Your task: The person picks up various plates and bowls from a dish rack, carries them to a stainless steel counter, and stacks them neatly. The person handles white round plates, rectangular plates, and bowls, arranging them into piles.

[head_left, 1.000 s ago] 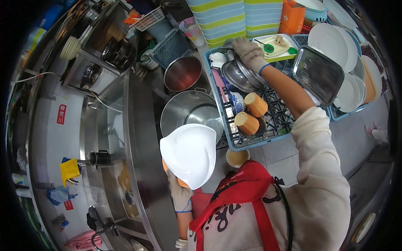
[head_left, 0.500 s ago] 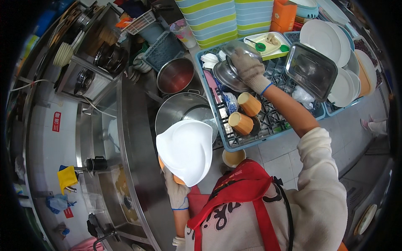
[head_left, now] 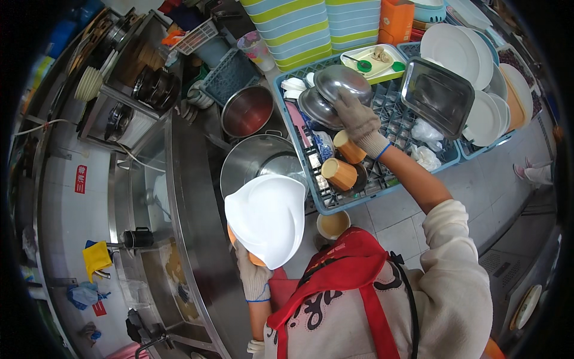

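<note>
In a tiled, steel-fitted kitchen, a silvery, near-round domed metal bowl [head_left: 343, 82] sits at the frame's upper middle, just up-left of the nearer hand, the gloved right [head_left: 359, 121]. That hand's fingers meet its lower edge; whether they pinch it, I cannot tell. The gloved left hand [head_left: 253, 275] holds a glossy white three-lobed dish [head_left: 266, 221] at lower centre. The blue plastic crate [head_left: 373, 196] contains another silvery bowl [head_left: 315, 109] and tan tapered cups [head_left: 339, 174]; a small round tub [head_left: 333, 224] of tan liquid is below.

Right hand [head_left: 359, 121] nearer orange cups [head_left: 339, 174]
</note>
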A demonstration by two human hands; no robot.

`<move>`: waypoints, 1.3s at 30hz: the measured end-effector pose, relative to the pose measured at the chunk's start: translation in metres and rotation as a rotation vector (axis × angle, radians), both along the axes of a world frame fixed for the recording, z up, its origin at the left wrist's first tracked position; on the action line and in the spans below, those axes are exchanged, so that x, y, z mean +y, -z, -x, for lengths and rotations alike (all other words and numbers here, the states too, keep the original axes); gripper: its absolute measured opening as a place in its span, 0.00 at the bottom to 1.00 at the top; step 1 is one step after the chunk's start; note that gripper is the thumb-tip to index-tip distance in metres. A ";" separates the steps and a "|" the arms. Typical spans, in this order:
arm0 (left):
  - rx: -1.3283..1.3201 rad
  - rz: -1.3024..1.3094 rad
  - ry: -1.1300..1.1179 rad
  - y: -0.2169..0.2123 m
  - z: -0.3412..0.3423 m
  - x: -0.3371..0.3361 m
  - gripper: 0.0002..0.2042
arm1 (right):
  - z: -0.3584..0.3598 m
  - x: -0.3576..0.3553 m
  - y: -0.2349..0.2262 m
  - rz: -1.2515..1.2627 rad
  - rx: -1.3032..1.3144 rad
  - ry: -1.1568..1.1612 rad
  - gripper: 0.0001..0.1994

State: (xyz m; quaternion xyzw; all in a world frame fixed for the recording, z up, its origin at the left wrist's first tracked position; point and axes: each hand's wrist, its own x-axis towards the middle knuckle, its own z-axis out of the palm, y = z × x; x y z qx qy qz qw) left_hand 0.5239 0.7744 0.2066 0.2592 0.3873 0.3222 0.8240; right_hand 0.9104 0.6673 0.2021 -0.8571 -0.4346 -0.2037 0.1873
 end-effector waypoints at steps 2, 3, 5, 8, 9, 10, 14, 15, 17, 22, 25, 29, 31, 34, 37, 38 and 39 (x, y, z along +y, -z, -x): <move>0.009 0.023 -0.020 0.004 0.003 -0.001 0.21 | 0.006 -0.008 0.000 0.078 0.060 0.017 0.09; 0.013 0.034 -0.027 0.004 0.004 -0.002 0.21 | 0.009 -0.012 0.000 0.117 0.091 0.027 0.09; -0.002 0.032 0.003 0.004 0.004 -0.004 0.23 | 0.012 -0.023 0.005 0.087 0.118 -0.006 0.11; -0.017 0.027 0.016 0.001 0.002 -0.009 0.23 | 0.024 -0.035 0.003 0.055 0.178 -0.032 0.14; -0.020 0.026 0.019 0.000 0.001 -0.011 0.23 | 0.026 -0.040 0.001 0.047 0.201 -0.033 0.15; -0.036 0.025 0.027 0.001 0.001 -0.013 0.23 | 0.026 -0.044 0.007 -0.036 0.190 -0.042 0.18; -0.061 0.029 0.030 0.003 -0.003 -0.020 0.21 | 0.041 -0.067 0.003 -0.198 0.203 0.011 0.16; -0.054 0.033 0.027 0.003 -0.006 -0.023 0.21 | 0.044 -0.074 0.004 -0.215 0.230 0.034 0.17; -0.018 0.007 0.041 -0.005 -0.013 -0.031 0.21 | 0.051 -0.089 0.004 -0.249 0.282 0.081 0.19; -0.021 0.013 0.080 -0.004 -0.022 -0.048 0.22 | 0.086 -0.120 -0.004 -0.443 0.977 -0.112 0.31; -0.033 0.015 0.149 -0.004 -0.028 -0.058 0.23 | 0.109 -0.131 -0.004 -0.500 1.245 -0.266 0.35; -0.033 0.009 0.281 -0.001 -0.040 -0.071 0.25 | 0.143 -0.146 -0.013 -0.420 1.434 -0.284 0.37; -0.054 0.017 0.357 0.002 -0.044 -0.074 0.25 | 0.161 -0.155 -0.042 -0.558 1.617 -0.310 0.35; -0.065 0.030 0.444 0.003 -0.053 -0.083 0.25 | 0.183 -0.164 -0.026 -0.520 1.757 -0.093 0.32; -0.025 0.035 0.482 -0.009 -0.058 -0.096 0.25 | 0.207 -0.170 -0.010 -1.035 1.888 -0.014 0.29; -0.010 0.029 0.500 -0.012 -0.058 -0.098 0.25 | 0.211 -0.175 0.014 -1.027 1.728 -0.021 0.28; 0.004 0.027 0.507 -0.011 -0.057 -0.100 0.25 | 0.215 -0.174 0.007 -1.005 1.575 -0.016 0.27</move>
